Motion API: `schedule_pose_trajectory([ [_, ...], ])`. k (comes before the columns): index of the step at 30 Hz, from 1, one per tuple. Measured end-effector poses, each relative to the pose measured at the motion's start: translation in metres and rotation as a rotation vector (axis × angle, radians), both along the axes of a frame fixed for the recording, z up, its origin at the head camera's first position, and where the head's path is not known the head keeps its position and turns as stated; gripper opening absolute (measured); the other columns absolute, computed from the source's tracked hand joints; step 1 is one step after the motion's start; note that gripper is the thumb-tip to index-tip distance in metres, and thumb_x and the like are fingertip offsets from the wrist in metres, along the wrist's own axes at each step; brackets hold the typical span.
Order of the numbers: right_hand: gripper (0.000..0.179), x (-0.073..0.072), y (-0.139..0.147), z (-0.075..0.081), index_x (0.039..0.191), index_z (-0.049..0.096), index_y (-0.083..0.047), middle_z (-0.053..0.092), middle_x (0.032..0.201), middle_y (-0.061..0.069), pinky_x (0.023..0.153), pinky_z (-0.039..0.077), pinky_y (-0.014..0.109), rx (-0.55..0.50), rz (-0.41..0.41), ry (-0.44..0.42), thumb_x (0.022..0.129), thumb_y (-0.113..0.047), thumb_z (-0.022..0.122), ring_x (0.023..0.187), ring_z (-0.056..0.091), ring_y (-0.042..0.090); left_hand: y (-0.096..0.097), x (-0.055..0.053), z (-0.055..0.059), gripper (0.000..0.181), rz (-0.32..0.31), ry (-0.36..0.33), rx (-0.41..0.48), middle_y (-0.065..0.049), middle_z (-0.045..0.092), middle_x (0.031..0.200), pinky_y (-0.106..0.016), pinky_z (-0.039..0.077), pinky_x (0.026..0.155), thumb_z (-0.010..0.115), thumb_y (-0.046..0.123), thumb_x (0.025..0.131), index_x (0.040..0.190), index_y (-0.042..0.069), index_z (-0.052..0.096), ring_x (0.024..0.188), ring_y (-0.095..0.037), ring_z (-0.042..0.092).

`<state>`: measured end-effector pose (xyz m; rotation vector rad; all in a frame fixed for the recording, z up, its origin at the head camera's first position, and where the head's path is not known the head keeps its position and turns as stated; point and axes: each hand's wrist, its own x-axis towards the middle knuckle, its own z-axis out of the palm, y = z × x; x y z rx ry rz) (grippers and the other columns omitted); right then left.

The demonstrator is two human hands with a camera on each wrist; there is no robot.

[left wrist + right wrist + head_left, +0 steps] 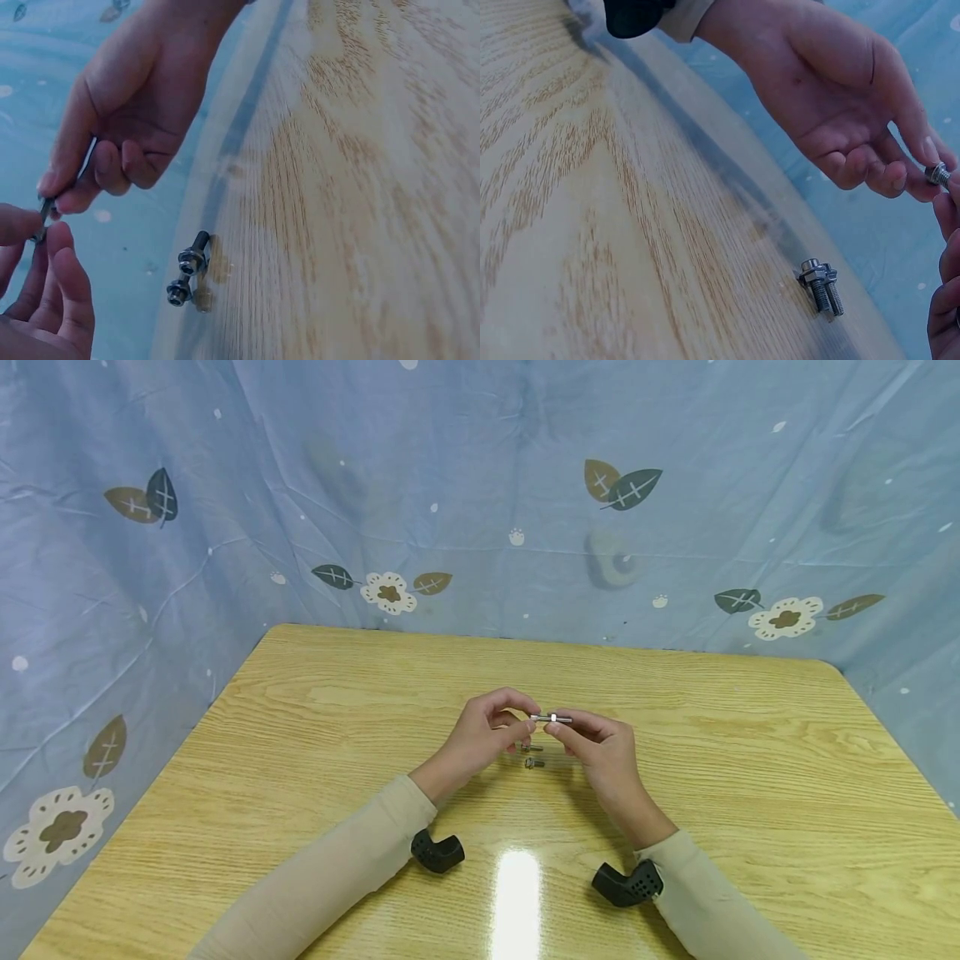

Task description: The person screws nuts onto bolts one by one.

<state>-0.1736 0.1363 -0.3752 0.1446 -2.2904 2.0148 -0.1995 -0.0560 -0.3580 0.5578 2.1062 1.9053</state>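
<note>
Above the table, both hands meet at one small silver bolt (564,720) with a bright nut (553,718) on its shank. My left hand (480,731) pinches the bolt's left end between thumb and fingertips; the right wrist view shows a bolt head (934,174) there. With thumb and forefinger, my right hand (606,756) pinches it around the nut. Two more bolts lie on the table below the hands: a nearer bolt (534,763) and a farther bolt (531,748). Close up, they lie side by side, each with a nut or collar near its head (811,265).
The wood-grain table (337,693) spans the lower view, with a bright light reflection near its front. Behind it hangs a blue curtain (480,510) with flowers and leaves. Black perforated mounts sit at the left wrist (437,852) and right wrist (628,885), below beige sleeves.
</note>
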Motion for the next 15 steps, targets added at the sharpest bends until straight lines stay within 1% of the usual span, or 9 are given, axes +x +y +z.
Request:
schedule_pose_trajectory([
  [2, 0.031, 0.0, 0.0, -0.0004, 0.11, 0.071, -0.001, 0.071, 0.091, -0.014, 0.067, 0.052, 0.023, -0.003, 0.002, 0.003, 0.089, -0.024, 0.071, 0.081, 0.061, 0.02, 0.0, -0.0002, -0.0003, 0.019, 0.011, -0.012, -0.002, -0.024, 0.062, 0.106, -0.05, 0.054, 0.071, 0.06, 0.017, 0.097, 0.114, 0.011, 0.064, 0.088, -0.047, 0.061],
  [4, 0.031, 0.0, -0.0001, -0.0006, 0.11, 0.071, -0.001, 0.071, 0.091, -0.014, 0.068, 0.053, 0.023, -0.007, 0.004, 0.005, 0.089, -0.024, 0.071, 0.081, 0.062, 0.016, 0.0002, -0.0002, 0.0, 0.019, 0.029, -0.027, -0.013, -0.02, 0.064, 0.107, -0.048, 0.054, 0.071, 0.059, 0.021, 0.098, 0.114, 0.012, 0.065, 0.088, -0.045, 0.062],
  [6, 0.031, 0.0001, 0.0, -0.0006, 0.11, 0.071, 0.0, 0.072, 0.091, -0.015, 0.069, 0.053, 0.023, -0.011, 0.005, 0.005, 0.089, -0.023, 0.071, 0.08, 0.063, 0.011, 0.0005, -0.0005, -0.0001, 0.022, 0.044, -0.042, -0.023, -0.017, 0.066, 0.107, -0.047, 0.055, 0.071, 0.058, 0.024, 0.099, 0.115, 0.011, 0.065, 0.088, -0.044, 0.062],
  [9, 0.031, 0.0004, 0.0001, -0.0003, 0.111, 0.07, 0.001, 0.072, 0.092, -0.015, 0.07, 0.054, 0.024, -0.014, 0.007, 0.003, 0.089, -0.022, 0.071, 0.082, 0.063, 0.006, 0.0008, -0.0006, 0.0001, 0.023, 0.051, -0.053, -0.029, -0.019, 0.067, 0.106, -0.047, 0.054, 0.071, 0.058, 0.023, 0.099, 0.114, 0.009, 0.066, 0.088, -0.045, 0.062],
  [12, 0.031, 0.0006, 0.0002, 0.0002, 0.111, 0.07, 0.0, 0.072, 0.091, -0.015, 0.069, 0.054, 0.025, -0.013, 0.005, -0.001, 0.089, -0.023, 0.071, 0.081, 0.063, 0.011, 0.0009, -0.0009, -0.0005, 0.022, 0.043, -0.039, -0.022, -0.024, 0.064, 0.106, -0.05, 0.054, 0.071, 0.059, 0.02, 0.098, 0.114, 0.008, 0.065, 0.087, -0.046, 0.062],
  [15, 0.031, 0.0005, 0.0001, 0.0005, 0.11, 0.071, -0.002, 0.071, 0.091, -0.014, 0.068, 0.053, 0.025, -0.012, 0.002, -0.006, 0.089, -0.025, 0.071, 0.079, 0.061, 0.018, 0.001, -0.001, -0.001, 0.02, 0.033, -0.009, -0.012, -0.022, 0.063, 0.105, -0.053, 0.054, 0.072, 0.061, 0.017, 0.096, 0.113, 0.007, 0.065, 0.087, -0.045, 0.061],
])
